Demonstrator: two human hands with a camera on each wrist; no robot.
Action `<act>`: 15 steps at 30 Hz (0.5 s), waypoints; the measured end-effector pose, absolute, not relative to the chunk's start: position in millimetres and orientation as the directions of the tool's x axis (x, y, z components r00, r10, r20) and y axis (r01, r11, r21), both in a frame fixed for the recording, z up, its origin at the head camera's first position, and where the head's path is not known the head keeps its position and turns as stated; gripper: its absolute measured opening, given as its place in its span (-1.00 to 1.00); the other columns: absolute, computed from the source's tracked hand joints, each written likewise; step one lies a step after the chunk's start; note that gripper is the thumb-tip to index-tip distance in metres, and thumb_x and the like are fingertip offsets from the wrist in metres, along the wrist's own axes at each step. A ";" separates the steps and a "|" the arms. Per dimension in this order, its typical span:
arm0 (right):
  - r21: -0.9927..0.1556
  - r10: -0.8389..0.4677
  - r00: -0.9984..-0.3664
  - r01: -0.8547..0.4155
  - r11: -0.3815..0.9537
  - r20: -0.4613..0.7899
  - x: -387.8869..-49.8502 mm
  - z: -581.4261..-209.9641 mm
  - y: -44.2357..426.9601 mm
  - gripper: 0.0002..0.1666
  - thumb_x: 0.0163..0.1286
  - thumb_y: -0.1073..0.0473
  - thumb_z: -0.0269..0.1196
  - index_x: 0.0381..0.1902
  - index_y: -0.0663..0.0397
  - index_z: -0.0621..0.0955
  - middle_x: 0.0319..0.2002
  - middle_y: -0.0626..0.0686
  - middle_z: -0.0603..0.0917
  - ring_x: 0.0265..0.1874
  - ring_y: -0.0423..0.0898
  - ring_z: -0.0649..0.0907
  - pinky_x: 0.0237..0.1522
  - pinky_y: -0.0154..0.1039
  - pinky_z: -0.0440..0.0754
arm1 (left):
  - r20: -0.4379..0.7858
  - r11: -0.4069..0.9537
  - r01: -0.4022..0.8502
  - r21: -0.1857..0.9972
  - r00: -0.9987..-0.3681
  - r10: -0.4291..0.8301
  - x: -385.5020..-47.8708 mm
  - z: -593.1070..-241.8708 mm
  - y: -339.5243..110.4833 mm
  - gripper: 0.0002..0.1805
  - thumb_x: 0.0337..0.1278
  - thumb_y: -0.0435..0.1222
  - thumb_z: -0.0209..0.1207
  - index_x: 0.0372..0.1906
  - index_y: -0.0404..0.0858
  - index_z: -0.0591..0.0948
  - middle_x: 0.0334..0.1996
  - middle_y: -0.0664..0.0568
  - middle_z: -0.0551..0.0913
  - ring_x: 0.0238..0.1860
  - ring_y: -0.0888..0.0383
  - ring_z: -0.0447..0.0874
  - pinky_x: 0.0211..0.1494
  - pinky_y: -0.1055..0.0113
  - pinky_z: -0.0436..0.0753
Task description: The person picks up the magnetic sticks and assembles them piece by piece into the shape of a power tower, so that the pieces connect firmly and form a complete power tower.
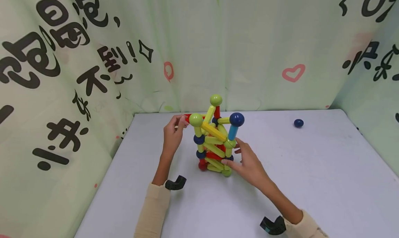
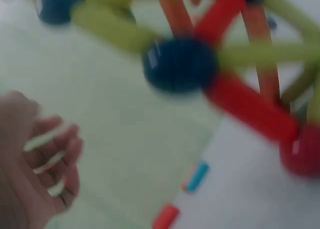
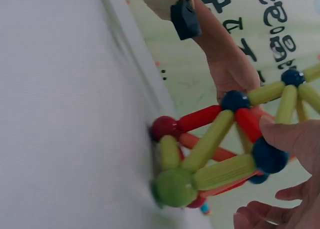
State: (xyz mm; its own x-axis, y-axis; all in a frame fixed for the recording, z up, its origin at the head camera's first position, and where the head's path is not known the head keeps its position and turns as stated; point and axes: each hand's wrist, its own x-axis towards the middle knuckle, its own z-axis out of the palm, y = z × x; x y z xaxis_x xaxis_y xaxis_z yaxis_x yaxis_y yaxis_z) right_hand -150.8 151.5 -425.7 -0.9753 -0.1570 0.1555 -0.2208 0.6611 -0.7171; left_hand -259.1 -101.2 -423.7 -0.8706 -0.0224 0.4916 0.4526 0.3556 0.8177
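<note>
A tower of magnetic sticks and balls (image 1: 213, 130), mostly yellow-green with red, dark blue and light blue parts, stands upright on the table. By its upper left corner my left hand (image 1: 174, 132) pinches a red stick (image 1: 187, 118) beside a green ball (image 1: 196, 120). The left wrist view shows this hand's curled fingers (image 2: 65, 144), but not the stick. My right hand (image 1: 249, 162) holds the tower's right side between thumb and fingers. Its thumb touches near a dark blue ball (image 3: 270, 155) in the right wrist view; the contact of the other fingers is partly hidden.
A loose dark blue ball (image 1: 298, 123) lies at the table's back right. A red stick piece (image 2: 165, 216) and a light blue one (image 2: 195, 177) lie near the table edge in the left wrist view. A printed curtain (image 1: 249, 58) surrounds the white table (image 1: 311, 168).
</note>
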 end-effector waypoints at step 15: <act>-0.773 -0.097 -0.994 -0.106 0.625 0.058 -161.9 -494.3 135.0 -0.26 0.06 0.06 0.51 0.17 0.17 0.50 -0.02 0.10 0.68 -0.13 -0.05 0.64 -0.11 -0.10 0.63 | 0.109 0.839 0.041 0.543 -0.994 -0.022 -343.8 -491.6 -106.2 -0.54 0.36 -0.28 0.10 0.33 -0.12 0.45 0.10 -0.26 0.32 0.11 -0.17 0.34 0.08 -0.01 0.50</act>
